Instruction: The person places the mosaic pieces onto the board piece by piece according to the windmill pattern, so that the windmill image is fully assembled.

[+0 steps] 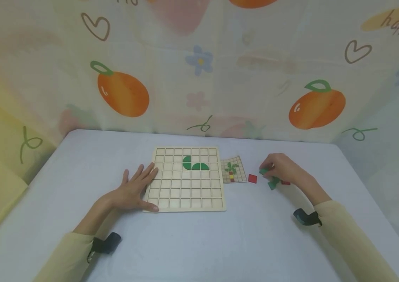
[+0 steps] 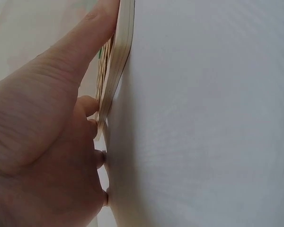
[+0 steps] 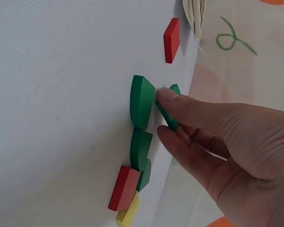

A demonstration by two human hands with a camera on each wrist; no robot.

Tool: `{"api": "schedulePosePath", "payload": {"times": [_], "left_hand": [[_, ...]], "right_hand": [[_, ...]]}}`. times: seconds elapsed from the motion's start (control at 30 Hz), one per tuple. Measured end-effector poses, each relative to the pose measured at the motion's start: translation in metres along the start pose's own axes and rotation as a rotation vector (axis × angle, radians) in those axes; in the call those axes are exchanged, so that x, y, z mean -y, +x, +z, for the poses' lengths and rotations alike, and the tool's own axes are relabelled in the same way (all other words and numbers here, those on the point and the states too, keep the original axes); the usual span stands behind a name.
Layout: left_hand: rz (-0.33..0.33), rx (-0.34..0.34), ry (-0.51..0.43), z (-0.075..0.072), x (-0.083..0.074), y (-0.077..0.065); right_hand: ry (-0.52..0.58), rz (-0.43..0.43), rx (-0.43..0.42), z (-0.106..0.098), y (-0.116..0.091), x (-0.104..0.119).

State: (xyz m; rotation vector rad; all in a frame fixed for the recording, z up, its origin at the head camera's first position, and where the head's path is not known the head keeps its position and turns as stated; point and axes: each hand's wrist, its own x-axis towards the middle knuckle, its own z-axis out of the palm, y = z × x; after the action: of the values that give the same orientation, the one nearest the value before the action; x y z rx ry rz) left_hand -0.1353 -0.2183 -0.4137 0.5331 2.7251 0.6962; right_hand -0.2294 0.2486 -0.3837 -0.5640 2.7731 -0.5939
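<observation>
My left hand (image 1: 130, 194) lies with its fingers spread along the left edge of a pale wooden grid board (image 1: 182, 192), thumb on the near corner. Several green quarter-circle pieces (image 1: 187, 162) sit in squares in the board's upper part. To the right of the board, my right hand (image 1: 282, 166) pinches a green piece (image 3: 168, 117) between thumb and fingers, tilted close over the table. Beside those fingers, in the right wrist view, stand a larger green piece (image 3: 142, 101), another green piece (image 3: 141, 147), a red block (image 3: 124, 189) and a yellow block (image 3: 128, 213).
A small pattern card (image 1: 234, 178) printed with a green, red and yellow figure touches the board's right side. A red square piece (image 1: 252, 179) lies between the card and my right hand. Behind the white table (image 1: 185, 243) hangs a fruit-patterned cloth (image 1: 171, 78).
</observation>
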Motion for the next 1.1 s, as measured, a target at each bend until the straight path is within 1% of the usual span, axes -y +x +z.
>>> {"api": "schedulePosePath", "payload": {"times": [0.23,0.3,0.4,0.63,0.73,0.97,1.1], "left_hand": [[-0.002,0.002,-0.006,0.0,0.0,0.0],[-0.003,0.003,-0.008,0.0,-0.001,0.0],[-0.003,0.002,-0.007,0.001,-0.001,0.001],[-0.002,0.0,-0.003,0.0,0.001,0.0],[0.0,0.005,0.0,0.0,0.001,0.0],[-0.005,0.006,-0.001,0.0,0.001,0.0],[-0.004,0.006,-0.002,0.0,0.002,0.001]], "right_hand": [[0.016,0.005,-0.009,-0.003,-0.002,0.004],[0.018,0.004,-0.025,-0.004,-0.002,0.004],[0.027,-0.014,-0.067,-0.006,-0.002,0.002],[0.053,-0.098,-0.199,-0.007,-0.001,0.003],[0.059,-0.105,-0.228,-0.006,-0.001,0.006],[0.04,-0.085,-0.243,-0.007,-0.001,0.017],[0.077,-0.103,-0.246,-0.008,0.001,0.024]]}}
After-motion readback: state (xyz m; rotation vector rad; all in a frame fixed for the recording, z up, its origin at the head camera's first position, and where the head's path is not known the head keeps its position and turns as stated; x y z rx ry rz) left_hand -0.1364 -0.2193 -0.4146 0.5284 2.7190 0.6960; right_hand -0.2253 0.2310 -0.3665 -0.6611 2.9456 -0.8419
